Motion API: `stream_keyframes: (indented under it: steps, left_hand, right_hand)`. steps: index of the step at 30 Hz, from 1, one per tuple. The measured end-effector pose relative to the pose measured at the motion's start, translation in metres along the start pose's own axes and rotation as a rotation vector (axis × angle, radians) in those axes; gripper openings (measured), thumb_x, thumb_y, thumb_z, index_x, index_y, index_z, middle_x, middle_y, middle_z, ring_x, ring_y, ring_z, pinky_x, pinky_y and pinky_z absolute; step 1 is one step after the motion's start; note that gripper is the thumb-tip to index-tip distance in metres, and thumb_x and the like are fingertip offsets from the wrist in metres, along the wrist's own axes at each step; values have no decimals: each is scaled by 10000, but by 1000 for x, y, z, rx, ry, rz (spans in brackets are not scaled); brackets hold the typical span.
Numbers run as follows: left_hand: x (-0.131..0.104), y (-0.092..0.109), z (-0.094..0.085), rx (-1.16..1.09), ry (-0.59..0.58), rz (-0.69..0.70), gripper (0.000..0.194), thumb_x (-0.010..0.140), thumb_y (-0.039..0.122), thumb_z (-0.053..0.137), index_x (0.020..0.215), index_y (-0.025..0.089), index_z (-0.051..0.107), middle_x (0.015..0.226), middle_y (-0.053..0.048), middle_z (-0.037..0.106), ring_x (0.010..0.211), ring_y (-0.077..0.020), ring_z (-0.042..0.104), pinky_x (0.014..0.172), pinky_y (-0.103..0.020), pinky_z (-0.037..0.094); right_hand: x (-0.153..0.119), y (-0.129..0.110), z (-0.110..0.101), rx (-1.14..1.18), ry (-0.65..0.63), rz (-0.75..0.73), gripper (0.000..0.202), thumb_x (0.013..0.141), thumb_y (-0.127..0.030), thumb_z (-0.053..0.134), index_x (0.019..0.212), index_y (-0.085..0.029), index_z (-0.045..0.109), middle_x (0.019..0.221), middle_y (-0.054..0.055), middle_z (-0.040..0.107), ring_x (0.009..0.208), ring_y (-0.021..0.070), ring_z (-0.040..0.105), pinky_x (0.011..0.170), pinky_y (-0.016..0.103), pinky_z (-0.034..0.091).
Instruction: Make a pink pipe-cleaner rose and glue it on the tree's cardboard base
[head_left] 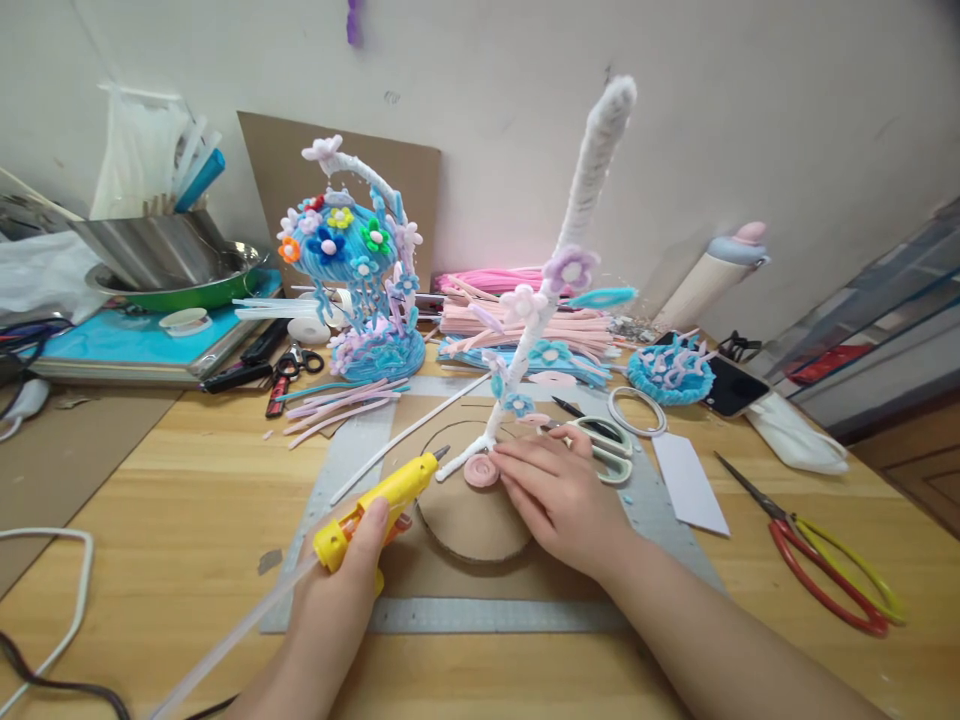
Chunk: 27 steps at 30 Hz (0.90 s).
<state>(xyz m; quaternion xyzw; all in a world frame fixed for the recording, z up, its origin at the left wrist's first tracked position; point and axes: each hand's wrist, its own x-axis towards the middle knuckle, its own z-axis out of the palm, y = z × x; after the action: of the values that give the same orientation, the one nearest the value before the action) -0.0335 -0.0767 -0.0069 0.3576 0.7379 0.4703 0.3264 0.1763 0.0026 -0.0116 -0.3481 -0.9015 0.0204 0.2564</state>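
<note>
My left hand (358,555) grips a yellow hot glue gun (394,495), with a clear glue stick trailing from its back. The gun's metal nozzle points at the foot of a tall white stem (531,345) wrapped in pipe cleaner. Purple, pink and blue fuzzy flowers (570,268) and leaves are fixed along this stem, which leans right. My right hand (570,492) has its fingers closed at the stem's base, beside a pink pipe-cleaner coil (481,470). Under them lies a round cardboard disc (476,530). Part of the base is hidden by my fingers.
A finished blue flowered pipe-cleaner lamp shape (341,245) stands behind left. Pink pipe-cleaner bundles (525,325) lie at the back. Red-and-yellow scissors (817,560), pale green scissors (611,450) and a phone (731,385) are on the right. A metal pot (154,248) is left.
</note>
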Motion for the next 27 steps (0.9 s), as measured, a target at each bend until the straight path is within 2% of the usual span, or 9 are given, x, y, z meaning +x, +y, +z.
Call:
stream_keyframes:
  steps: [3,5,8,13,20,27]
  left_hand:
    - [-1,1,0,12,4,-19,427,721,592,497,655,215,687,672,-31,711,695,-221,648,525,-258,441]
    - [-1,2,-1,22,3,-31,437,721,603,488,656,220,687,672,-33,711,692,-225,644,499,-261,422]
    - [-1,2,-1,47,0,-39,436,720,607,487,656,225,688,666,-33,711,677,-228,641,500,-270,421]
    - [-1,-2,-1,27,41,-89,465,694,642,521,751,220,707,679,-35,715,685,-234,644,506,-271,426]
    - [2,-5,0,-23,-18,11,422,708,603,537,640,216,690,645,-42,706,686,-238,648,523,-267,445]
    - [1,-6,-1,3,-6,-20,434,713,608,524,675,211,694,681,-42,725,717,-247,664,588,-285,479]
  right_hand:
    - [-4,-1,-2,-9,-140,-61,370,972,-259,405,1330,-237,497,1366,39,543,1285,211,452,1120,503,108]
    - [-7,-3,0,-32,-243,-67,443,970,-329,410,1408,-269,393,1440,28,449,1363,239,345,1127,569,0]
    - [-11,-6,5,-56,-314,-23,510,966,-365,405,1456,-285,290,1484,27,366,1397,251,276,1107,621,-69]
    - [-14,-9,10,-56,-354,20,531,962,-350,400,1469,-280,257,1491,26,344,1406,250,251,1106,634,-75]
    - [-14,-10,10,-19,-382,61,521,972,-355,370,1472,-301,236,1494,5,332,1417,236,222,1102,627,-114]
    - [-13,-12,10,-15,-372,64,507,966,-296,387,1461,-288,274,1474,21,371,1401,235,268,1107,639,-80]
